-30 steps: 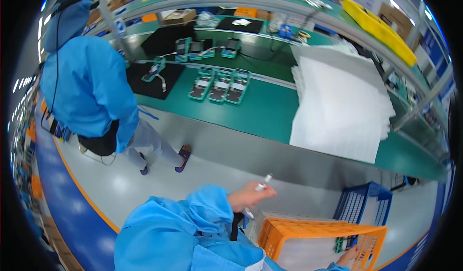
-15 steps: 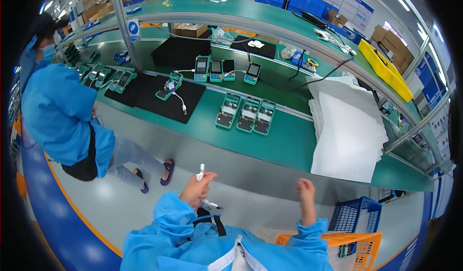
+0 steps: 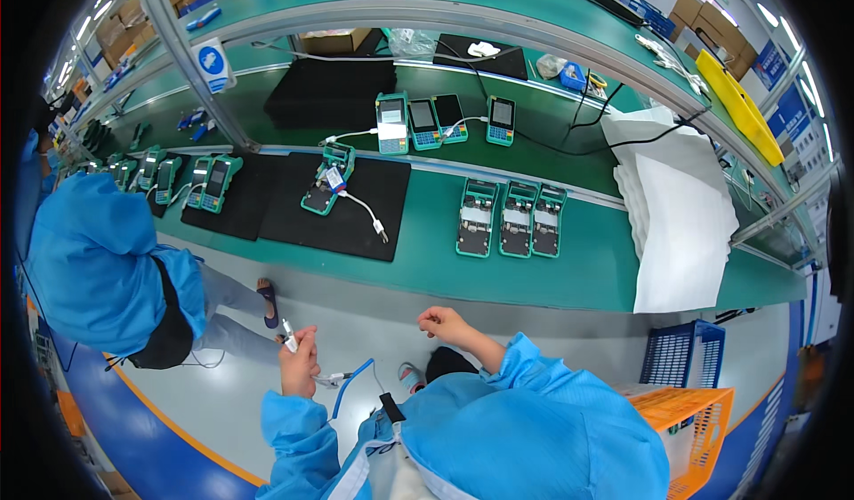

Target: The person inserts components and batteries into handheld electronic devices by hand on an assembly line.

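Observation:
My left hand (image 3: 300,364) is closed round a white cable, its plug end (image 3: 289,335) poking up past the fingers and more of it hanging below the hand. My right hand (image 3: 447,326) is held in front of the bench with its fingers curled together, and nothing shows in them. Beyond my hands, a green-framed card terminal (image 3: 322,193) lies on a black mat (image 3: 387,202), with a white cable trailing from it. Several open green terminal housings (image 3: 478,224) lie side by side on the green bench (image 3: 427,273).
A person in a blue smock (image 3: 107,269) stands at the left. Card terminals (image 3: 391,125) with white cables line the back of the bench. White foam sheets (image 3: 680,224) hang over its right edge. An orange crate (image 3: 703,429) and a blue crate (image 3: 672,353) stand at my right.
My view has swung and moved nearer the bench. The left hand still grips the white cable. My right hand has come leftward, nearer to the left one.

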A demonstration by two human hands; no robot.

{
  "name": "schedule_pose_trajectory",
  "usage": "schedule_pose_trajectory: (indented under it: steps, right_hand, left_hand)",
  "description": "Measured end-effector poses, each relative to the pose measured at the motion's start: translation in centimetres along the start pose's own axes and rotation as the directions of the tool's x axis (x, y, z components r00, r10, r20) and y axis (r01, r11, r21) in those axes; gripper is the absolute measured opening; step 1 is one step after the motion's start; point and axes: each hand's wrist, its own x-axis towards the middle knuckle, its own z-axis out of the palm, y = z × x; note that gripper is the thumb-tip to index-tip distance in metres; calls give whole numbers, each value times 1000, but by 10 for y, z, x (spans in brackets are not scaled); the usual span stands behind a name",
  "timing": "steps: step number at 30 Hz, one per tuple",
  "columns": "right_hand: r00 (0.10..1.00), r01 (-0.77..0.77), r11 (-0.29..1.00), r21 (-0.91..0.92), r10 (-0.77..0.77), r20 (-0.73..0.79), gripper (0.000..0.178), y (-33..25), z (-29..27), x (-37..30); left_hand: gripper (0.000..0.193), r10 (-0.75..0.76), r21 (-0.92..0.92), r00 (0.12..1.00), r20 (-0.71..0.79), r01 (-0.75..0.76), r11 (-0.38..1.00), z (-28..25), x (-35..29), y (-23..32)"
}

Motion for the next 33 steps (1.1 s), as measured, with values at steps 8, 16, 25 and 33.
schedule_pose_trajectory:
  steps: [8, 16, 25, 33]
  right_hand:
    - [980, 198, 979, -55, -198, 10, 12, -59, -17, 134]
    - [925, 270, 935, -231, -319, -209, 11, -149, -17, 236]
    - [642, 369, 871, -325, -492, -589, 33, -181, -13, 287]
    - [534, -259, 778, -573, -379, -756, 103, -215, -44, 335]
  left_hand:
    - [22, 30, 226, 987, -158, 7, 974, 1, 88, 32]
    - [30, 461, 678, 887, -12, -332, 656, 14, 217, 60]
    - [24, 394, 877, 896, 203, -345, 334, 57, 342, 93]
    - [19, 141, 837, 878, 457, -478, 265, 56, 343, 112]
